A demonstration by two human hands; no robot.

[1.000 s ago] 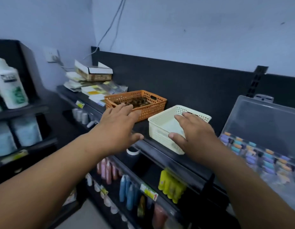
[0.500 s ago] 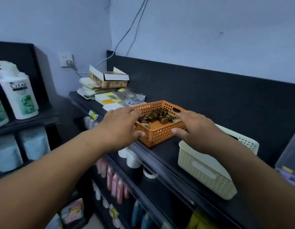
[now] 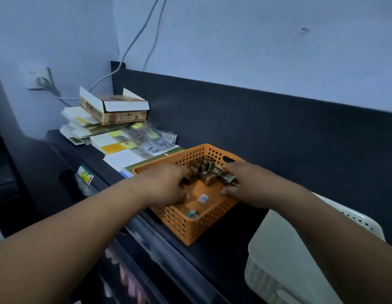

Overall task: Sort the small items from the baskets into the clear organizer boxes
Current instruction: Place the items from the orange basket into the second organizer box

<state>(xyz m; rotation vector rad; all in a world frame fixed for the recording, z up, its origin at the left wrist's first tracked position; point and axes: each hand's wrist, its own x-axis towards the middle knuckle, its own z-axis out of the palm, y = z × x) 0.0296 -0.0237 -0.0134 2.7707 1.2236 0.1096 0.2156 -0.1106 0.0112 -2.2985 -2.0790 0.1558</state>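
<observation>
As my right hand [image 3: 247,185] pinches a clump of small items [image 3: 209,172] inside the orange basket [image 3: 190,224], I cannot tell whether my left hand [image 3: 164,185] holds anything; a loose clump could scatter off the shelf [image 3: 212,256].

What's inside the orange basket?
The orange basket holds a cluster of small brown items at the far end, a white sticker on its floor, one greenish item near the front wall. The left hand and right hand reach in, hiding what's beneath them.
</observation>
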